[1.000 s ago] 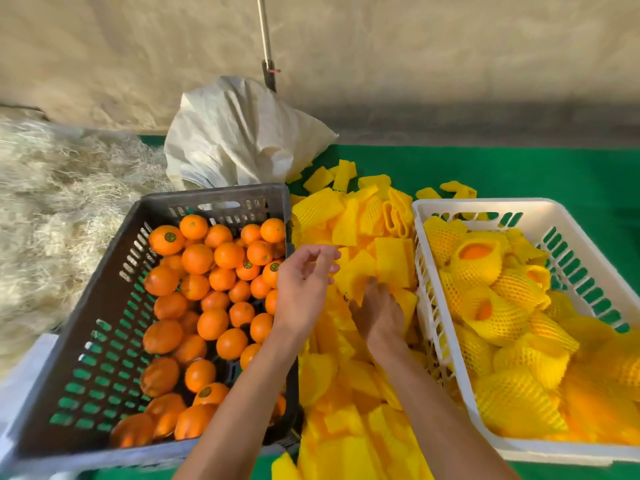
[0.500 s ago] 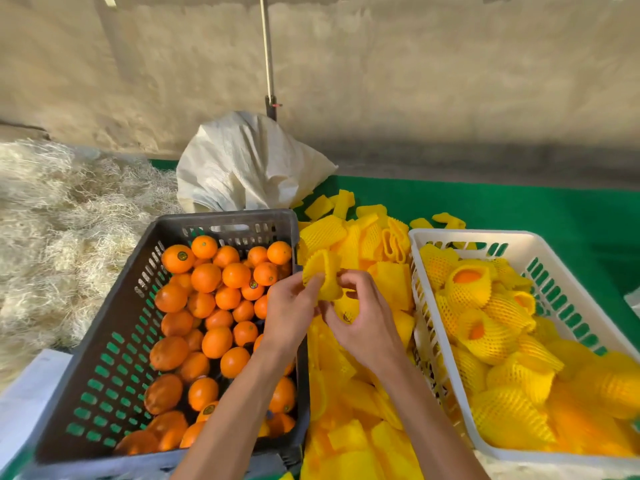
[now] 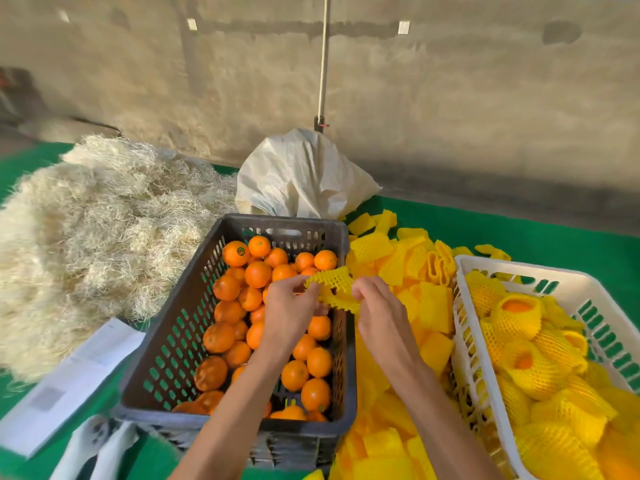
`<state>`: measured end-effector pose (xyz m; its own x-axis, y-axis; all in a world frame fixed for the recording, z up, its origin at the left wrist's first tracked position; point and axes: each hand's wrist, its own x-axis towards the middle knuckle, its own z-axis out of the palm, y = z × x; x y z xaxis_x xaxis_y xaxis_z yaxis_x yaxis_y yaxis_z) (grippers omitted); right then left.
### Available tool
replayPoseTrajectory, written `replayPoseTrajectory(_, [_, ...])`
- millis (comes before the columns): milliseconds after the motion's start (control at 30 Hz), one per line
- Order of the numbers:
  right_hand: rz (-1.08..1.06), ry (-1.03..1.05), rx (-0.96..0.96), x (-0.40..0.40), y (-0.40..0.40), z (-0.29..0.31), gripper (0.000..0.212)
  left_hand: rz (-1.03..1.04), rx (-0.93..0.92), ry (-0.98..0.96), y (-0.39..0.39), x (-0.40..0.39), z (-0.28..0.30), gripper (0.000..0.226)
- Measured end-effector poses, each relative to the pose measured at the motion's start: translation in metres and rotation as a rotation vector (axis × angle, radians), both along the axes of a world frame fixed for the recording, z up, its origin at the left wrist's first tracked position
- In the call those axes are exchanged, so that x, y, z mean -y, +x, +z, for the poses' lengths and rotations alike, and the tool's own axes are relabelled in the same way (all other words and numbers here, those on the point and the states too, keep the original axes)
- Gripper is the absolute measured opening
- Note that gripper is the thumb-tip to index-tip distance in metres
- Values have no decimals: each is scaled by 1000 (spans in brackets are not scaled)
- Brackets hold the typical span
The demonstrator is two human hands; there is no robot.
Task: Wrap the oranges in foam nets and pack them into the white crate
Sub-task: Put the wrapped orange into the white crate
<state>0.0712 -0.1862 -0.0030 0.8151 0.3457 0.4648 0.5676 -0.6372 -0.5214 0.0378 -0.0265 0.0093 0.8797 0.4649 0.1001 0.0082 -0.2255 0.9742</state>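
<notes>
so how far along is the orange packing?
Done: the white crate already holds many netted oranges, piled along its visible length. In hand: left hand and right hand hold one foam net between them above the dark crate, with no orange inside it. Left: the dark crate holds dozens of bare oranges, and a heap of spare nets lies between the crates.

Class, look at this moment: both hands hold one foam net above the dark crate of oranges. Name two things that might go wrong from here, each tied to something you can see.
1. The left hand and right hand pull the foam net apart between them; it may tear, or slip from either grip.
2. The net hangs over the dark crate, so if dropped it would likely land among the loose oranges, not back on the net pile.
</notes>
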Motion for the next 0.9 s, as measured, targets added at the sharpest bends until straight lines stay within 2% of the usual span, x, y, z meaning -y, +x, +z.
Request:
replayPoseTrajectory(100, [-22, -338, -81, -16, 1, 4, 48, 13, -15, 37, 2, -8, 5, 12])
replayPoseTrajectory(167, [-40, -383, -92, -25, 3, 1, 37, -30, -19, 115, 2, -10, 9, 14])
replayPoseTrajectory(233, [-59, -212, -206, -32, 7, 0, 27, -78, -22, 211, 3, -13, 8, 15])
replayPoseTrajectory(300, [-79, 71, -384, -36, 12, -1, 33, -125, -32, 230, 3, -18, 4, 13])
replayPoseTrajectory(333, [-106, 193, -398, -36, 15, -1, 33, -137, -47, 205, 5, -22, 1, 13])
replayPoseTrajectory(367, [-135, 223, -339, -35, 18, -1, 28, -130, -66, 159, 6, -25, -1, 14])
replayPoseTrajectory(467, [-120, -60, -101, -36, 21, -5, 29, -108, -107, 70, 13, -32, -7, 19])
replayPoseTrajectory(533, [-109, -241, -86, -40, 23, -12, 28, -193, -114, 62, 21, -33, -11, 18])
replayPoseTrajectory(633, [-192, -295, -103, -42, 29, -14, 15, -368, -177, -164, 31, -40, -17, 12])
replayPoseTrajectory(667, [-243, -301, -109, -41, 32, -14, 15, -401, -222, -244, 34, -44, -20, 12])
replayPoseTrajectory(700, [-290, -326, -113, -38, 37, -15, 19, -416, -281, -240, 38, -49, -25, 16])
replayPoseTrajectory(733, [-325, -369, -122, -35, 41, -17, 25, -422, -344, -124, 43, -53, -30, 21])
replayPoseTrajectory(800, [-353, -427, -144, -29, 48, -18, 34, -520, -532, 393, 55, -56, -48, 24])
replayPoseTrajectory(833, [-352, -434, -150, -27, 51, -19, 37, -604, -653, 618, 59, -51, -56, 38])
replayPoseTrajectory(867, [-346, -440, -156, -25, 54, -19, 38, -679, -767, 755, 64, -45, -66, 52])
replayPoseTrajectory(900, [-338, -452, -163, -25, 56, -19, 40, -735, -855, 805, 66, -39, -76, 66])
